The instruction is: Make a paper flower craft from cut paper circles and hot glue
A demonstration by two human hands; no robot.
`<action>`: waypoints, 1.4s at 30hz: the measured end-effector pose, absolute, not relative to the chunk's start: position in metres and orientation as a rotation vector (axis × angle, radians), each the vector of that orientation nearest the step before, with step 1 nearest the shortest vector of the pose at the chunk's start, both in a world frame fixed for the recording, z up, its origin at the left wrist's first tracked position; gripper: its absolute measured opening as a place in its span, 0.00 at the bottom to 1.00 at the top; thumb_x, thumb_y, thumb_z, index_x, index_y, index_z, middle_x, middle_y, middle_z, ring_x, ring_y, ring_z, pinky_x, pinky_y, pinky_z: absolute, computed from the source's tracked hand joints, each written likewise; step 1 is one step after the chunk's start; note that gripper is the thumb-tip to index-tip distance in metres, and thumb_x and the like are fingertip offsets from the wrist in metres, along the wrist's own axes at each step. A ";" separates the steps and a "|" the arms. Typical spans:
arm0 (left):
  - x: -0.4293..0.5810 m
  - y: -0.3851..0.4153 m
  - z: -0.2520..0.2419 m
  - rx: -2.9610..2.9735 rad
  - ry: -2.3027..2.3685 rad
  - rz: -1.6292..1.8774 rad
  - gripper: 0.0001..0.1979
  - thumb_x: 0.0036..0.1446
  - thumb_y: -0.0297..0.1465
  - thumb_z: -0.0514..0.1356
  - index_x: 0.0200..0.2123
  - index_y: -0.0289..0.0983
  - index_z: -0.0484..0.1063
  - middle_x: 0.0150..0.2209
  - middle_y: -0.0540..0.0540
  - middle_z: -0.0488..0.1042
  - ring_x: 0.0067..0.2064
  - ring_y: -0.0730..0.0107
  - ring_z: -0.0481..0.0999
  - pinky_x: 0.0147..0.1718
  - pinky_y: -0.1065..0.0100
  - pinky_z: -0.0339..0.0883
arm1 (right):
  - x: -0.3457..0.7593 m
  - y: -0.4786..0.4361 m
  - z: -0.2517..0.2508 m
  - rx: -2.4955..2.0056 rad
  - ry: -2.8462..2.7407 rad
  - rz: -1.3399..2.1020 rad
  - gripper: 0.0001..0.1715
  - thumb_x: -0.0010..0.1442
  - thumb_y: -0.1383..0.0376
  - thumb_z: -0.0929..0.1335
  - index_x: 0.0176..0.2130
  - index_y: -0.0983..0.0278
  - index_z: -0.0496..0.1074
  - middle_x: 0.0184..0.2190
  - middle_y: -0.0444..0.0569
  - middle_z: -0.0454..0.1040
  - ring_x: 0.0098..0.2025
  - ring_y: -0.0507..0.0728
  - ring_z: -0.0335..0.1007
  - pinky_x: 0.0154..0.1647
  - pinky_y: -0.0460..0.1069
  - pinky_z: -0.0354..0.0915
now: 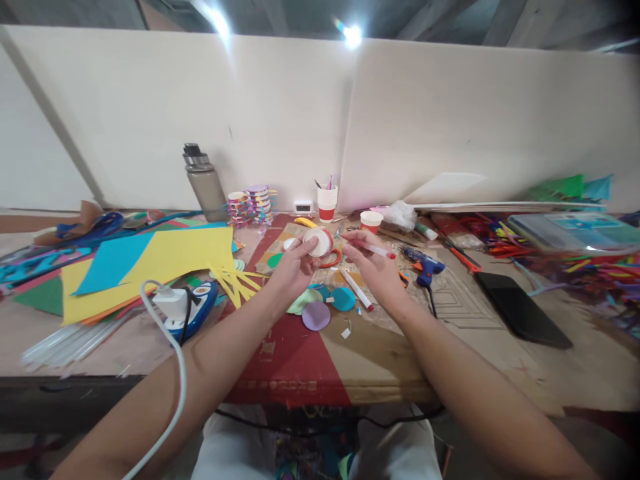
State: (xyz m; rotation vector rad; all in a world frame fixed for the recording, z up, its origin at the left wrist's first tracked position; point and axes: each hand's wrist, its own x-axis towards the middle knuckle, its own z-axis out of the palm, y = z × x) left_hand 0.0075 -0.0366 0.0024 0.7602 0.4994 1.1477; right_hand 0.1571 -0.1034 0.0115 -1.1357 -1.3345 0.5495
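Cup (318, 243), prob. paper, in L hand (294, 269)

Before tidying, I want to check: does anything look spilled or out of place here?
Yes: small green and blue paper-like scraps show below the brown cardboard-covered table, between pale-trousered legs, as if dropped.

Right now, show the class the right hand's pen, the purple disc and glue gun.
Held pen (377, 249): head view, on its barrel.
Purple disc (316, 316): head view, on its face.
Glue gun (427, 265): head view, on its blue body.
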 end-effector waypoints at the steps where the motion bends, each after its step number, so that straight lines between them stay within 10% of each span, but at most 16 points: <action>1: 0.008 -0.037 0.003 0.744 0.492 1.152 0.17 0.42 0.28 0.72 0.36 0.36 0.71 0.33 0.51 0.76 0.32 0.75 0.74 0.23 0.76 0.59 | 0.154 -0.104 0.011 -1.139 -1.343 0.560 0.20 0.55 0.54 0.71 0.43 0.62 0.70 0.35 0.47 0.75 0.38 0.56 0.72 0.42 0.52 0.67; 28: -0.002 -0.036 0.008 1.716 0.554 0.984 0.15 0.47 0.36 0.69 0.37 0.36 0.74 0.36 0.47 0.77 0.38 0.69 0.74 0.40 0.68 0.66 | 0.152 -0.101 0.003 -1.316 -1.592 0.312 0.15 0.49 0.69 0.66 0.40 0.61 0.69 0.34 0.44 0.75 0.33 0.53 0.69 0.34 0.48 0.64; 42: 0.000 -0.040 0.006 1.416 0.585 1.202 0.16 0.47 0.36 0.70 0.37 0.37 0.72 0.35 0.48 0.78 0.35 0.70 0.76 0.37 0.70 0.67 | 0.155 -0.117 0.015 -1.003 -1.477 0.313 0.08 0.64 0.59 0.64 0.41 0.60 0.68 0.34 0.46 0.74 0.35 0.54 0.70 0.37 0.51 0.66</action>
